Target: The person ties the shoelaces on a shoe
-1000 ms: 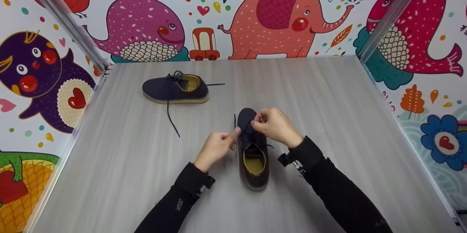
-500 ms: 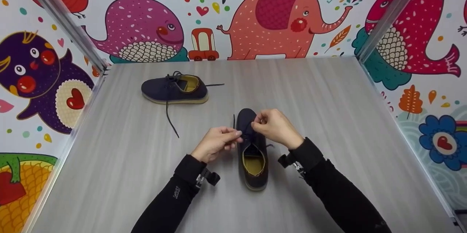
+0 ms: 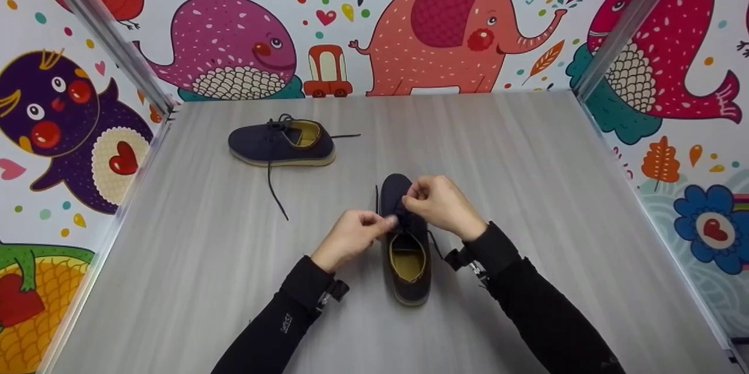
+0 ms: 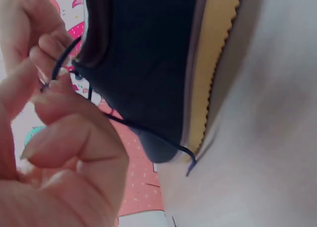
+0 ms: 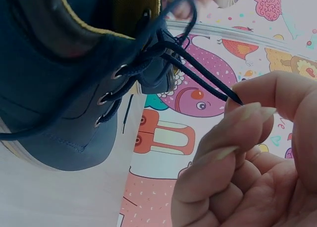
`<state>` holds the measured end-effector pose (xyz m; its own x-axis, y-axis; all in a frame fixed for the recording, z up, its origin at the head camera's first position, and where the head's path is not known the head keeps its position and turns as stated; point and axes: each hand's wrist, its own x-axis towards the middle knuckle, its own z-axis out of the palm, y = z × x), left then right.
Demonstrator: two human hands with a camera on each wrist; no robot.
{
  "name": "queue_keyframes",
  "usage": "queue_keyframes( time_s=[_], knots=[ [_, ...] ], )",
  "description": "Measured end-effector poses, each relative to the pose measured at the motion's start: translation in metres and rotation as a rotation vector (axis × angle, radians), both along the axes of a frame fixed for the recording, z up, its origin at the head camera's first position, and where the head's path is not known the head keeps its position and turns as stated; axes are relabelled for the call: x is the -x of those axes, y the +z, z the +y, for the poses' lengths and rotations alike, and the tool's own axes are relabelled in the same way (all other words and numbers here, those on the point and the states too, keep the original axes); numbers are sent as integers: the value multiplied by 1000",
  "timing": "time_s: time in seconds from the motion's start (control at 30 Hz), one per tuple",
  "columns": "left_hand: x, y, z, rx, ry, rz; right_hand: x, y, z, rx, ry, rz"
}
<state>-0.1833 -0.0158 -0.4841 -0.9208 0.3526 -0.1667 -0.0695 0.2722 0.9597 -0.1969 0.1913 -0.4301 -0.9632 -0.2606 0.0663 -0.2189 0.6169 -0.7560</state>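
Note:
A dark navy lace-up shoe (image 3: 411, 289) stands upright on the grey wood-grain surface, toe pointing away from me. My right hand (image 3: 443, 205) is over its front right side. In the right wrist view, that thumb and finger pinch a doubled loop of shoelace (image 5: 200, 73) drawn out from the eyelets. From the shoe's left side, my left hand (image 3: 351, 234) reaches over the laces. The left wrist view has a strand of shoelace (image 4: 59, 63) running between its thumb and finger. One loose lace end (image 4: 153, 133) hangs down beside the sole.
The matching navy shoe (image 3: 281, 146) lies farther back on the left, toe to the left, with its laces trailing on the surface. Cartoon-printed panels (image 3: 333, 23) bound the back and both sides, with metal strips (image 3: 99, 28) at the corners.
My left hand rose slightly, then came back down and inward, so its fingertips now sit over the shoe's laces. A lace strand shows longer at the right side. My right hand has hardly moved.

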Motion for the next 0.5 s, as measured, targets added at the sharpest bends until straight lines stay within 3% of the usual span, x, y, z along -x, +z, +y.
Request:
queue_keyframes(
  time_s=[0.23, 0.5],
  knots=[
    [17, -10, 1, -196, 69, -203, -1, -1, 0, 5, 10, 17],
    [9, -5, 5, -472, 102, -279, 1, -1, 1, 5, 3, 29]
  ],
)
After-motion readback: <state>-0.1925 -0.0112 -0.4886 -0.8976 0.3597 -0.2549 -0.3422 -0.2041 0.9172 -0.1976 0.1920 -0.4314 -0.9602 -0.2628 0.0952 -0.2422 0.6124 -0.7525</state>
